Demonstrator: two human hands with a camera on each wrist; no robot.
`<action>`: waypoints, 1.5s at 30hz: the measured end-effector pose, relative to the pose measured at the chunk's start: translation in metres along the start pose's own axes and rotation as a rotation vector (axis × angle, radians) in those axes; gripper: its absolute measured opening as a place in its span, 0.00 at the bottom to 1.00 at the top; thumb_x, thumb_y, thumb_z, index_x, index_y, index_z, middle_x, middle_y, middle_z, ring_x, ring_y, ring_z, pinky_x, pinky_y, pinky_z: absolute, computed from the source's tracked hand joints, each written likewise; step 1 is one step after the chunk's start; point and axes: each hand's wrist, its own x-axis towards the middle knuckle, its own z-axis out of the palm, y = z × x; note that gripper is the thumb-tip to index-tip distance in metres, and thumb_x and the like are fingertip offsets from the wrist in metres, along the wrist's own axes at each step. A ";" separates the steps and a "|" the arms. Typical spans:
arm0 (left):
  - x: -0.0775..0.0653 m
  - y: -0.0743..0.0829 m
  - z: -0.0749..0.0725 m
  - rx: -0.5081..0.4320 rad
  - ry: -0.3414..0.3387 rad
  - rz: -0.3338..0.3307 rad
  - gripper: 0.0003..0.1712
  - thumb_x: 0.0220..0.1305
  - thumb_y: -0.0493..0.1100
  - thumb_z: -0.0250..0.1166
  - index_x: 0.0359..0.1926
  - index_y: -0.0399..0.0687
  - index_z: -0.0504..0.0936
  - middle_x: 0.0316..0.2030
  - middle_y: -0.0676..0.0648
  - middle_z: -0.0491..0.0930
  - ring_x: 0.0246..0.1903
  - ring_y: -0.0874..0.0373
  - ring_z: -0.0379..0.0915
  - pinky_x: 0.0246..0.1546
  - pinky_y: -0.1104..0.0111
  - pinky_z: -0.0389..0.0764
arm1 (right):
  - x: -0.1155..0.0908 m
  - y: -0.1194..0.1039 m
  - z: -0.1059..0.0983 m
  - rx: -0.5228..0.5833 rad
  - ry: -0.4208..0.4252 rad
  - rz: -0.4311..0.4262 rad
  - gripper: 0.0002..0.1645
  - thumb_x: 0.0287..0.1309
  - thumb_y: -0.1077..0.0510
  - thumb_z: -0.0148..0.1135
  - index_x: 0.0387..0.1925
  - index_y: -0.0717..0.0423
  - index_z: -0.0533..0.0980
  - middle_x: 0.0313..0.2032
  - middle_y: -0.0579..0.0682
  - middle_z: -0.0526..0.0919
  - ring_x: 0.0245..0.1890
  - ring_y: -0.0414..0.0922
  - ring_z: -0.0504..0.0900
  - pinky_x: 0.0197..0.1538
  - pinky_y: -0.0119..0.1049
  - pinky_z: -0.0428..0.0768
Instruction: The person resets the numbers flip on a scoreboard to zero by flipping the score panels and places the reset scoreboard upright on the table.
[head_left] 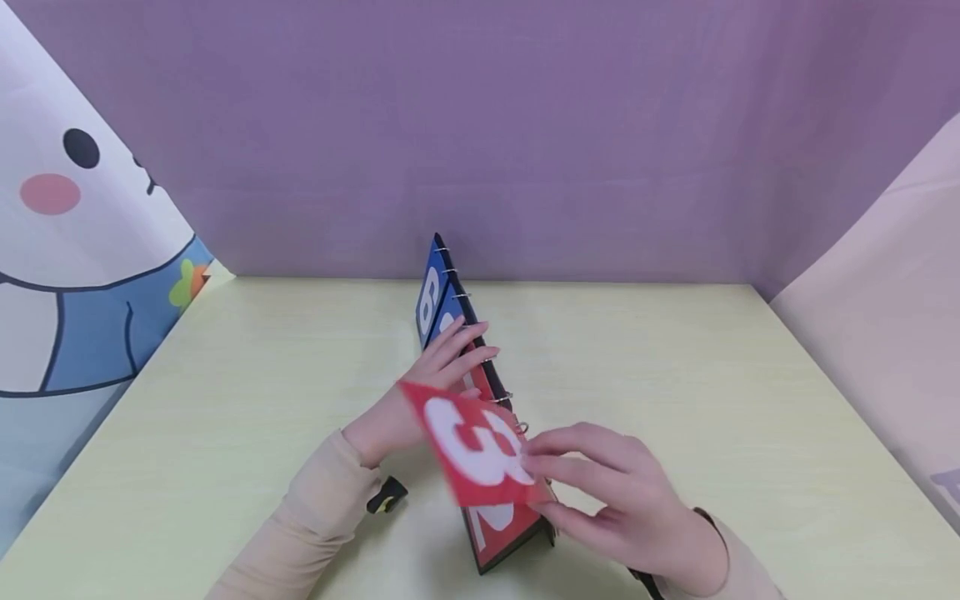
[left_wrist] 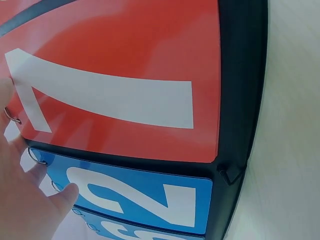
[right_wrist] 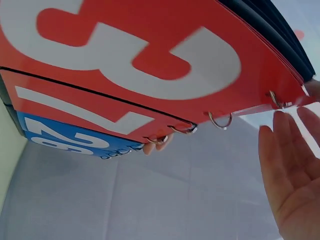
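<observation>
A tabletop flip scoreboard (head_left: 486, 550) stands tilted like a tent, its red and blue number cards hung on metal rings. My left hand (head_left: 408, 408) holds its top edge, fingers reaching over between the rings. In the left wrist view the thumb (left_wrist: 65, 197) lies by the blue 2 card (left_wrist: 145, 195), beside the red 1 card (left_wrist: 120, 100). A red 3 card (head_left: 468, 442) stands out from the front, swung on its rings. My right hand (head_left: 622, 500) has its fingertips right at that card's ring edge; in the right wrist view its fingers (right_wrist: 285, 155) are straight and apart.
Pale wooden tabletop (head_left: 637, 367) surrounds the scoreboard. Behind it hangs a purple cloth (head_left: 487, 142), and a cartoon-printed cloth (head_left: 90, 250) is on the left. A small black piece with yellow (head_left: 386, 496) shows beside the left wrist.
</observation>
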 end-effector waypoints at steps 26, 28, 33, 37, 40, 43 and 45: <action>-0.001 0.006 -0.004 -0.016 -0.045 -0.092 0.30 0.65 0.48 0.57 0.67 0.55 0.64 0.72 0.49 0.51 0.73 0.50 0.37 0.58 0.55 0.71 | -0.006 -0.011 0.013 -0.312 -0.389 -0.104 0.19 0.43 0.48 0.73 0.38 0.50 0.83 0.37 0.44 0.85 0.39 0.38 0.81 0.53 0.39 0.76; -0.001 0.006 -0.004 -0.015 -0.045 -0.092 0.30 0.65 0.48 0.57 0.67 0.55 0.64 0.72 0.49 0.51 0.73 0.50 0.37 0.58 0.55 0.70 | -0.007 -0.012 0.014 -0.318 -0.409 -0.082 0.18 0.42 0.48 0.73 0.37 0.50 0.83 0.37 0.43 0.85 0.40 0.37 0.81 0.54 0.39 0.76; -0.001 0.006 -0.003 -0.015 -0.046 -0.093 0.29 0.66 0.48 0.56 0.67 0.54 0.64 0.72 0.50 0.50 0.74 0.49 0.36 0.61 0.52 0.65 | -0.007 -0.013 0.013 -0.310 -0.469 -0.043 0.12 0.47 0.51 0.70 0.36 0.48 0.83 0.37 0.43 0.84 0.42 0.38 0.79 0.57 0.40 0.73; -0.002 0.006 -0.003 -0.015 -0.043 -0.097 0.29 0.66 0.48 0.55 0.67 0.54 0.64 0.73 0.50 0.50 0.74 0.49 0.35 0.63 0.49 0.61 | -0.008 -0.013 0.012 -0.298 -0.512 -0.044 0.06 0.55 0.54 0.59 0.31 0.48 0.82 0.36 0.43 0.82 0.45 0.40 0.77 0.60 0.41 0.68; -0.002 0.006 -0.003 -0.012 -0.042 -0.099 0.29 0.67 0.49 0.55 0.68 0.56 0.63 0.73 0.51 0.49 0.74 0.49 0.34 0.64 0.49 0.59 | -0.008 -0.012 0.013 -0.287 -0.513 -0.056 0.10 0.58 0.54 0.54 0.27 0.47 0.80 0.34 0.42 0.81 0.46 0.41 0.76 0.61 0.42 0.66; -0.002 0.006 -0.003 -0.013 -0.041 -0.095 0.29 0.67 0.48 0.54 0.68 0.56 0.63 0.73 0.51 0.49 0.74 0.49 0.34 0.65 0.48 0.58 | -0.009 -0.011 0.013 -0.242 -0.482 -0.053 0.11 0.58 0.54 0.53 0.26 0.47 0.80 0.33 0.41 0.81 0.46 0.41 0.75 0.61 0.41 0.66; -0.002 0.006 -0.003 -0.013 -0.039 -0.090 0.29 0.67 0.48 0.55 0.68 0.55 0.63 0.73 0.50 0.49 0.74 0.48 0.34 0.65 0.48 0.58 | -0.008 -0.009 0.012 -0.196 -0.456 -0.048 0.09 0.57 0.54 0.55 0.27 0.47 0.81 0.33 0.41 0.81 0.46 0.40 0.75 0.61 0.41 0.67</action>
